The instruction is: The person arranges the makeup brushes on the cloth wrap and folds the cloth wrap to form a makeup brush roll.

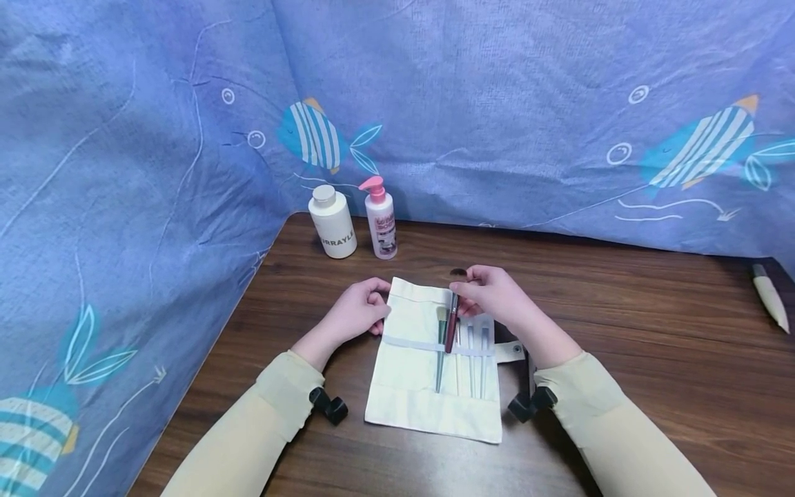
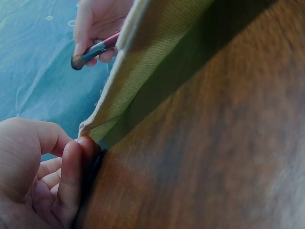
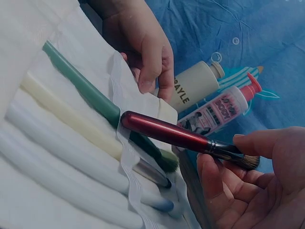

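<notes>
A cream cloth brush roll (image 1: 404,373) lies unfolded on the table, a white elastic band across it holding a green brush (image 1: 440,352) and several pale ones. My left hand (image 1: 357,308) pinches the roll's upper left edge; the left wrist view shows thumb and finger on the cloth (image 2: 138,71). Between the thumb and fingers of my right hand (image 1: 497,293) is a dark red brush (image 3: 167,130), gripped near its bristles. Its handle end points down over the band, beside the green brush (image 3: 86,86). Whether it touches the cloth, I cannot tell.
Behind the roll stand a white bottle (image 1: 335,224) and a pink pump bottle (image 1: 381,224). A strap with a snap (image 1: 511,351) sticks out at the roll's right. A pale pointed object (image 1: 770,298) lies at the far right. Blue fish-print cloth (image 1: 497,138) hangs behind the table.
</notes>
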Demonstrator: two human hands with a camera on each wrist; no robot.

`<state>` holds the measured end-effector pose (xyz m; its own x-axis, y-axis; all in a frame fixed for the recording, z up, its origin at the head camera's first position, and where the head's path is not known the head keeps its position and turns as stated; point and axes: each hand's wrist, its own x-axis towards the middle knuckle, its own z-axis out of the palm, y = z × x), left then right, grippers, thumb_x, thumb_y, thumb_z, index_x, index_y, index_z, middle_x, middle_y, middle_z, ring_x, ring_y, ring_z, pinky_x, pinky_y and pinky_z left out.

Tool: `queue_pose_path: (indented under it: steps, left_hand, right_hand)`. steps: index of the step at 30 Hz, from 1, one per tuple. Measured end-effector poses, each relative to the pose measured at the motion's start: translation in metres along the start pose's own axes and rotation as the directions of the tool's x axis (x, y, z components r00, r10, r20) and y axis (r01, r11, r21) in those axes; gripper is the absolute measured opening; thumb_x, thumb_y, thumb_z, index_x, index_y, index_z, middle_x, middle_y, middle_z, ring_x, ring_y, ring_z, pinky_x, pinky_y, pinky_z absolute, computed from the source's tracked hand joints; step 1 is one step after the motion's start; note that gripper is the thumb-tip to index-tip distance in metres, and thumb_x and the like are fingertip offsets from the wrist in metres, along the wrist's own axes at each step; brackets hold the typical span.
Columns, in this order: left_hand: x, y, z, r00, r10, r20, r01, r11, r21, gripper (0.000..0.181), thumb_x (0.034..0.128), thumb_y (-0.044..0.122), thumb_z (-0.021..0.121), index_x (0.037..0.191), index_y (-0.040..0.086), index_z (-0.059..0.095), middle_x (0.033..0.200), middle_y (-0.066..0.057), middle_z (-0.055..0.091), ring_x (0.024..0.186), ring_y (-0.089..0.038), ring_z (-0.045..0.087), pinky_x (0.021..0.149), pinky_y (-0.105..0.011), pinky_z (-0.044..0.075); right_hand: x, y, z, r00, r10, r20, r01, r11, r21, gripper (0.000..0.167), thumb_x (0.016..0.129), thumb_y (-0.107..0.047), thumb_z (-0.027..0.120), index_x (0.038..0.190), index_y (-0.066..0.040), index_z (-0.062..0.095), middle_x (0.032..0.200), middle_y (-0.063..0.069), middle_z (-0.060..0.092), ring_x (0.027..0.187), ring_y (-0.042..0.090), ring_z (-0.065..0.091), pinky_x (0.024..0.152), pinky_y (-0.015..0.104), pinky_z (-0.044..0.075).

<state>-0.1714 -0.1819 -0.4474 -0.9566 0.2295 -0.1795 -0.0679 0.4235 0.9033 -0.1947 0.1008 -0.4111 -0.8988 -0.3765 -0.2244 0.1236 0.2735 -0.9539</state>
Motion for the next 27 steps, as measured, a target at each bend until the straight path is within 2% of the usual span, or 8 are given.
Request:
queue_pose_path:
  steps: [7,16,27]
  left_hand:
    - [-0.004,0.003,0.001,1.000,-0.004,-0.005,0.004,1.000,-0.002,0.044,0.0910,0.000,0.061,0.134,0.003,0.058,0.072,-0.008,0.063,0.053,-0.018,0.063,0.054,-0.030,0.058]
    - [-0.002,0.003,0.000,1.000,0.000,0.000,0.000,1.000,0.009,0.042,0.0908,0.000,0.061,0.133,0.004,0.059,0.071,-0.008,0.064,0.053,-0.018,0.064,0.055,-0.031,0.059]
    - [-0.001,0.002,-0.001,1.000,-0.004,-0.007,0.004,1.000,0.022,0.041,0.0918,0.002,0.061,0.133,0.004,0.058,0.072,-0.009,0.064,0.054,-0.020,0.064,0.055,-0.031,0.058]
  right_hand:
    - [0.004,-0.002,0.008,1.000,0.015,0.005,-0.016,1.000,0.016,0.021,0.100,-0.014,0.065,0.098,0.001,0.051,0.076,0.006,0.068,0.067,0.018,0.072,0.070,0.037,0.065]
    - [0.006,-0.001,0.013,1.000,0.017,-0.008,-0.017,0.999,0.050,0.022,0.101,-0.015,0.065,0.096,-0.001,0.050,0.077,0.006,0.070,0.069,0.018,0.072,0.070,0.037,0.065]
    - [0.009,-0.002,0.020,0.995,0.030,-0.092,-0.027,0.999,0.037,0.024,0.102,-0.019,0.065,0.097,-0.003,0.048,0.084,0.008,0.073,0.069,0.018,0.071,0.069,0.033,0.064]
